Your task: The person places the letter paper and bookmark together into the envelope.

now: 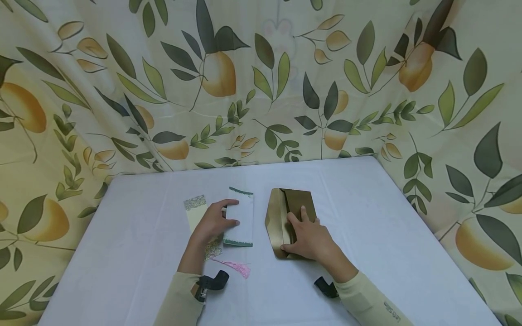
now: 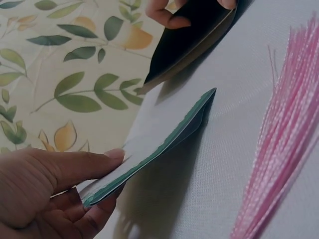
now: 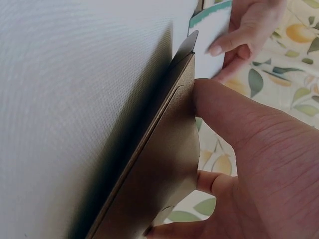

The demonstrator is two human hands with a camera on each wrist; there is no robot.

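My left hand (image 1: 212, 222) pinches a folded white card (image 1: 241, 222) with green decorated edges, thumb on top and fingers underneath. In the left wrist view the card (image 2: 159, 149) is tilted, its near edge raised and its folded layers slightly apart. To the right lies a gold envelope (image 1: 274, 226) with its pointed flap spread toward the card. My right hand (image 1: 311, 240) grips the envelope by its opening, thumb at the near end and fingers over the body. The envelope's dark inside shows in the left wrist view.
A cream bookmark (image 1: 195, 216) with patterned ends lies partly under my left hand and wrist. Its pink tassel (image 1: 238, 268) spreads on the white tablecloth (image 1: 142, 253) near the card. Behind the table hangs a fruit-and-leaf curtain (image 1: 244, 113).
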